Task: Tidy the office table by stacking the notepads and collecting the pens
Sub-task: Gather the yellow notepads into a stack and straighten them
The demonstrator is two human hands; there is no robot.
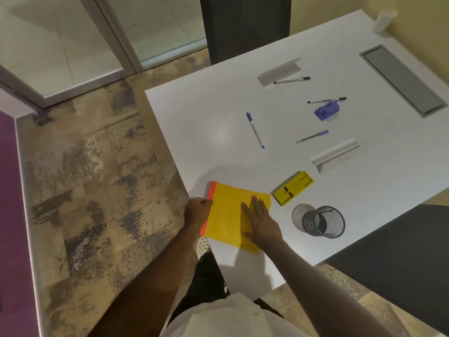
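A yellow notepad (230, 210) with an orange-red spine lies at the near left edge of the white table (199, 132). My left hand (197, 211) grips its spine edge. My right hand (261, 221) rests flat on its cover, fingers spread. Several pens lie further out: a blue-capped pen (255, 130), a purple-capped pen (312, 136), a black-capped pen (326, 100) and another black-capped pen (291, 80). A black mesh pen cup (324, 222) lies tipped on its side to the right of the notepad.
A yellow hole punch (292, 188) sits just right of the notepad. A purple stapler (326, 111), two folded white name cards (279, 71) (335, 154), a grey cable hatch (403, 80) and a white cup (385, 20) are further back. A dark chair (245, 25) stands behind the table.
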